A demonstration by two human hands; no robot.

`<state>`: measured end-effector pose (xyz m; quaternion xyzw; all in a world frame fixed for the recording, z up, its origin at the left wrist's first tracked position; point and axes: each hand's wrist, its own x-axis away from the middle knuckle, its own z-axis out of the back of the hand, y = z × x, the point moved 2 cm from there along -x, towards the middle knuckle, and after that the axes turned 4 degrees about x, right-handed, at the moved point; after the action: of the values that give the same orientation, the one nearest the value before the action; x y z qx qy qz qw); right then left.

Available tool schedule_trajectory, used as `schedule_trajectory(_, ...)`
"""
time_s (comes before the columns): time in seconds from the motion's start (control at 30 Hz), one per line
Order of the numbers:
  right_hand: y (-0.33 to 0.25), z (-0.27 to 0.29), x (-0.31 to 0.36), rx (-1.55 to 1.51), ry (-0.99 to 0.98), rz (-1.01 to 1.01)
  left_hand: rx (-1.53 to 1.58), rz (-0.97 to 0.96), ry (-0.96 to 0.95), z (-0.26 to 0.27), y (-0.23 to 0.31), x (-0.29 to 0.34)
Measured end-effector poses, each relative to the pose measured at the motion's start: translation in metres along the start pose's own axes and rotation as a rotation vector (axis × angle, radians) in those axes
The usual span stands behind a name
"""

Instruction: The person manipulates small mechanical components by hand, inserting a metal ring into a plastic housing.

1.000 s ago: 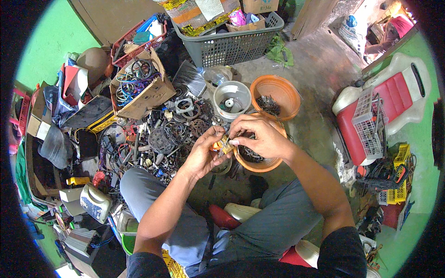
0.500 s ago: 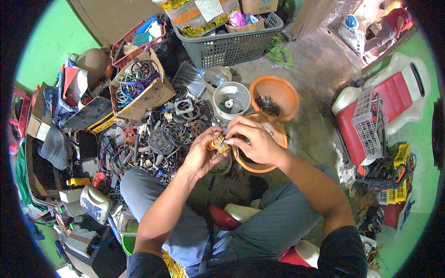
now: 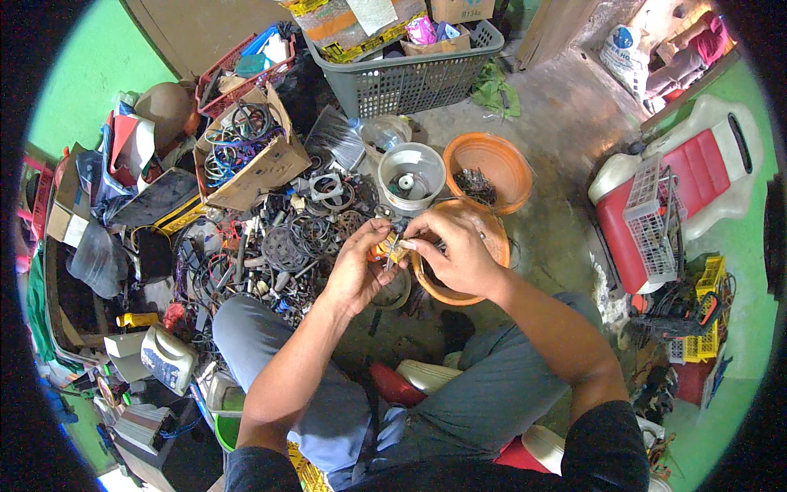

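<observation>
My left hand (image 3: 357, 269) is closed around a small yellow-orange part with a metal piece (image 3: 389, 251), palm turned up. From the other side my right hand (image 3: 456, 252) pinches at the same part with thumb and forefinger. Its exact kind is too small to make out, and fingers cover some of it. Below my right hand stands an orange basin (image 3: 493, 238), partly hidden by that hand. Just beyond it are a second orange basin (image 3: 512, 156) holding dark small pieces and a grey-white bucket (image 3: 393, 156) with a few parts inside.
A heap of metal parts and cables (image 3: 287, 246) spreads on the left, beside a cardboard box of wires (image 3: 270, 156). A grey basket (image 3: 402, 82) stands at the back. On the right is a red and white seat (image 3: 689, 180). Another person (image 3: 697, 49) sits beyond the doorway.
My right fingers have shifted slightly on the small part, and more of its metal piece now shows between my hands. The person in the doorway has moved a little.
</observation>
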<state>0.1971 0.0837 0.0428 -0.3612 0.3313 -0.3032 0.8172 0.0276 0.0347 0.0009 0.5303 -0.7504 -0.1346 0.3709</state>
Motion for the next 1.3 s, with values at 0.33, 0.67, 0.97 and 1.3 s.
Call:
schedule_trajectory(0.33,0.018,-0.009,-0.003,-0.593,-0.05,-0.403,0.025,0.009,-0.041,-0.003,0.005,0.002)
schedule_trajectory(0.67,0.024,0.015,-0.014,-0.452,0.277,-0.271,0.07,-0.031,-0.027,0.018,0.004,-0.001)
schedule_trajectory(0.97,0.011,0.026,-0.014,-0.061,0.425,-0.018,0.035,-0.042,-0.029,0.009,0.005,0.002)
schedule_trajectory(1.3,0.022,0.094,-0.027,0.192,0.498,-0.037,0.217,0.004,-0.152,0.011,0.004,0.001)
